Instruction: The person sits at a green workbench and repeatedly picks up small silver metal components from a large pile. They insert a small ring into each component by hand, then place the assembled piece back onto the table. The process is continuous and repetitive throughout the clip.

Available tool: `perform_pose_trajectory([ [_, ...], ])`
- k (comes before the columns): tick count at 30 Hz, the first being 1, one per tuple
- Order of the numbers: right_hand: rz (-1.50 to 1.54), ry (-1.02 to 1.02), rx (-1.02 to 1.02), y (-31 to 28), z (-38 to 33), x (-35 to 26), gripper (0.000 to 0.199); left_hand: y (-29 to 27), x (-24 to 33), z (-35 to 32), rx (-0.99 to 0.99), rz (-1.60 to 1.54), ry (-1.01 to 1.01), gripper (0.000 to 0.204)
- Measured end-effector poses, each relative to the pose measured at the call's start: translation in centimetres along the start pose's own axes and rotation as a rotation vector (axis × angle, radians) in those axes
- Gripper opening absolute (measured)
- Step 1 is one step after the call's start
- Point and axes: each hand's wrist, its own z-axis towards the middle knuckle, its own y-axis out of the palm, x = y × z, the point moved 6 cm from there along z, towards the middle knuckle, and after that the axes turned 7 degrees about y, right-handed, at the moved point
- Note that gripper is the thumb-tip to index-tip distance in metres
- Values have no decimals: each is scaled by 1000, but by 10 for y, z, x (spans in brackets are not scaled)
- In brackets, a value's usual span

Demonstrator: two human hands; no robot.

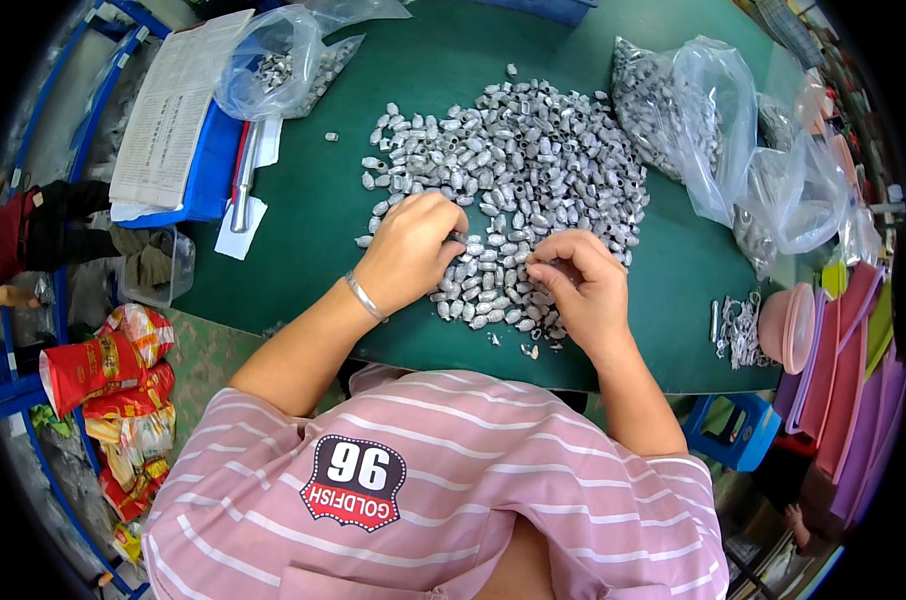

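A wide heap of small grey metal barrel-shaped parts point(533, 150) is spread over the green table point(303, 190). My left hand point(413, 245), with a bangle on its wrist, rests at the heap's near left side. Its fingers curl inward, and whatever they pinch is hidden. To the right, my right hand point(585, 285) is over the near right edge of the heap, thumb and forefinger brought together. Anything between those fingertips is too small to make out. Between both hands lies a looser patch of the same metal parts point(483, 285). A few broken bits lie by the near edge.
Clear plastic bags of metal parts point(663, 110) stand at the right back, another bag point(278, 70) at the left back. A blue bin point(208, 165) carries papers. Right are small metal pieces point(741, 330), a pink bowl point(788, 325) and a blue stool point(731, 430). Another person stands far left.
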Motion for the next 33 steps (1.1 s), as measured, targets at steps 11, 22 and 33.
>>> perform_pose_trajectory([
  [11, 488, -105, 78, 7, -22, -11, 45, 4, 36, -7, 125, -587, -76, 23],
  [22, 340, -176, 58, 5, -22, -18, 19, 26, 34, -14, 239, -1182, -347, 18],
  [33, 946, 141, -88, 16, -19, 4, 16, 40, 24, -29, 170, -1593, -724, 20],
])
